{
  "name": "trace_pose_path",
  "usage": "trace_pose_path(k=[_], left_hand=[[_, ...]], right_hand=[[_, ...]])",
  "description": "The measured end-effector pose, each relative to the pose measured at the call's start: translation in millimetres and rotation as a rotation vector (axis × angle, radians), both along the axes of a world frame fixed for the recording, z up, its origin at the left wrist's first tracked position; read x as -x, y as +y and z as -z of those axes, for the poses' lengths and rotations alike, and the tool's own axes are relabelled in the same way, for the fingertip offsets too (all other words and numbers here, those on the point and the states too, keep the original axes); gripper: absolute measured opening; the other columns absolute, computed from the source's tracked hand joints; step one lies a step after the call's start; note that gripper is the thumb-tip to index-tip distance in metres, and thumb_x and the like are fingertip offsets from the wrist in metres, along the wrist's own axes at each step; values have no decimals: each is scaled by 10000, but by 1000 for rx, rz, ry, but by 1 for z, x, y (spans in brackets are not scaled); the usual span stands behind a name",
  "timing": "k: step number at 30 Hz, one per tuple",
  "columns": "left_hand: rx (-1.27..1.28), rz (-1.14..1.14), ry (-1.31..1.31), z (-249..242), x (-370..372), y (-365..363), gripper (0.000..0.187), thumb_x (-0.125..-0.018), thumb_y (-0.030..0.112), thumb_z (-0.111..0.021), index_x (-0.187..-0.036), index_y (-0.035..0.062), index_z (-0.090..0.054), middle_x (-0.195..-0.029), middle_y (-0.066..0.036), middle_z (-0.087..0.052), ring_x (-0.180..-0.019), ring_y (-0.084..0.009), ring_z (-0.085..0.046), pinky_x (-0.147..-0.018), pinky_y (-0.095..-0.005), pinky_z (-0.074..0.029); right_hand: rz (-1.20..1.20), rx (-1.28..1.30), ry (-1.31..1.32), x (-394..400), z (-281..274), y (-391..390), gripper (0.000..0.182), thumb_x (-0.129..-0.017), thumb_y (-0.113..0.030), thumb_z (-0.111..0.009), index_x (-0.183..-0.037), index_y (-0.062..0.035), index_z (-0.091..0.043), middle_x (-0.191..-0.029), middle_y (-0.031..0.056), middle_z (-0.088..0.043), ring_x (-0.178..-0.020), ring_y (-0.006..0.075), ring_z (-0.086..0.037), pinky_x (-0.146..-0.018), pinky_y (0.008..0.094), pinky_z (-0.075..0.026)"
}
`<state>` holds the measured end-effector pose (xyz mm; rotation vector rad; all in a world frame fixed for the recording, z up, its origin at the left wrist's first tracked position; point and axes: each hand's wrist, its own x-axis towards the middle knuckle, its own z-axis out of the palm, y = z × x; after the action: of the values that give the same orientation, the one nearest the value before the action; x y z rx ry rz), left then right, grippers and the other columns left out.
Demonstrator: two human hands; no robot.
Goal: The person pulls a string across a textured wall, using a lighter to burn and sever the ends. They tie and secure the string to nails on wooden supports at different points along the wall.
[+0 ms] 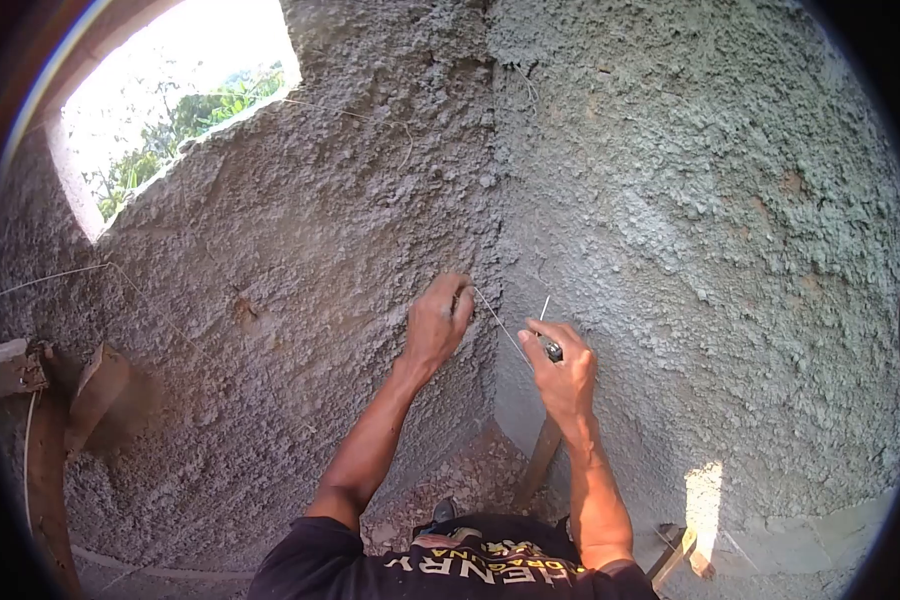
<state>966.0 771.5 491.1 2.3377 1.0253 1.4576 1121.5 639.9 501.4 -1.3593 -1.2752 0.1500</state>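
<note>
Up at the corner of the two rough walls, my left hand is closed, pinching one end of a thin pale string. From there the string slants down, drawn straight, to my right hand. My right hand is closed around a small dark object with a shiny end, mostly hidden in the palm; its kind I cannot tell. A thin light-coloured stick or rod juts upward by the right fingertips. Both hands are raised in front of the wall corner.
Rough plastered walls meet ahead of me. A window opening is at the upper left. Wooden pieces stand at the left, and a plank leans low in the corner. Rubble covers the floor.
</note>
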Motion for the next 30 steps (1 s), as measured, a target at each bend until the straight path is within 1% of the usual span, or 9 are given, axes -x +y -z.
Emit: trace_pose_path(k=[2, 4, 5, 6, 7, 11, 15, 21, 30], left_hand=[[84, 45, -4, -4, 8, -24, 136, -882, 125, -604, -970, 21, -607, -867, -179, -648, -789, -338, -653, -668, -404, -503], [174, 90, -11, -7, 21, -34, 137, -882, 122, -607, -967, 15, -612, -862, -173, -652, -783, -330, -656, -667, -397, -501], [205, 105, -12, -5, 28, -38, 135, -883, 125, -609, -960, 14, -615, -854, -168, -653, -765, -319, -655, -657, -391, -499], [239, 124, -12, -3, 33, -40, 135, -885, 129, -612, -954, 13, -618, -846, -163, -654, -747, -309, -654, -648, -385, -497], [247, 134, -31, 1, 38, -41, 155, -891, 146, -622, -962, 9, -630, -784, -126, -646, -660, -227, -618, -601, -342, -480], [396, 148, -64, 8, 52, -56, 175, -896, 164, -631, -955, 0, -640, -726, -93, -628, -604, -142, -550, -564, -294, -450], [441, 147, -71, 8, 57, -63, 168, -884, 151, -652, -945, -6, -656, -715, -59, -631, -601, -78, -505, -548, -261, -426], [595, 160, -231, 14, 57, -66, 164, -920, 173, -645, -945, 11, -648, -763, 10, -615, -673, -41, -506, -590, -221, -403], [731, 157, -420, 22, 42, -76, 176, -902, 178, -667, -940, 7, -657, -702, 24, -595, -552, -22, -455, -474, -200, -331]], right_hand=[[-50, -21, -5, 15, 1, 19, 236, -847, -171, -694, -1011, -2, -708, -902, 173, -697, -856, 279, -680, -774, 338, -512], [-277, 81, 142, 28, 10, 33, 283, -857, -194, -697, -1047, 17, -694, -904, 169, -701, -872, 244, -678, -778, 321, -507], [-348, 181, 307, 34, 14, 35, 287, -869, -205, -693, -1030, 32, -693, -822, 114, -700, -704, 146, -646, -637, 276, -490], [-357, 189, 301, 38, 14, 35, 287, -869, -205, -693, -1030, 32, -693, -822, 114, -700, -704, 146, -646, -637, 276, -490], [-387, 250, 367, 40, 15, 35, 270, -875, -202, -688, -1017, 28, -697, -756, 73, -673, -618, 106, -593, -560, 256, -449], [-442, 322, 476, 51, 26, 32, 225, -880, -201, -680, -973, 3, -706, -605, -29, -566, -451, 31, -439, -410, 226, -323], [-456, 409, 444, 49, 29, 24, 227, -878, -201, -672, -949, 14, -693, -599, -27, -558, -458, 36, -452, -420, 226, -338], [-467, 317, 632, 38, 17, 15, 222, -865, -188, -666, -925, 26, -671, -785, 70, -648, -507, 55, -510, -422, 211, -390], [-319, 285, 637, 39, 14, 6, 227, -832, -187, -718, -921, 19, -690, -744, 67, -652, -461, 52, -467, -420, 217, -380]])
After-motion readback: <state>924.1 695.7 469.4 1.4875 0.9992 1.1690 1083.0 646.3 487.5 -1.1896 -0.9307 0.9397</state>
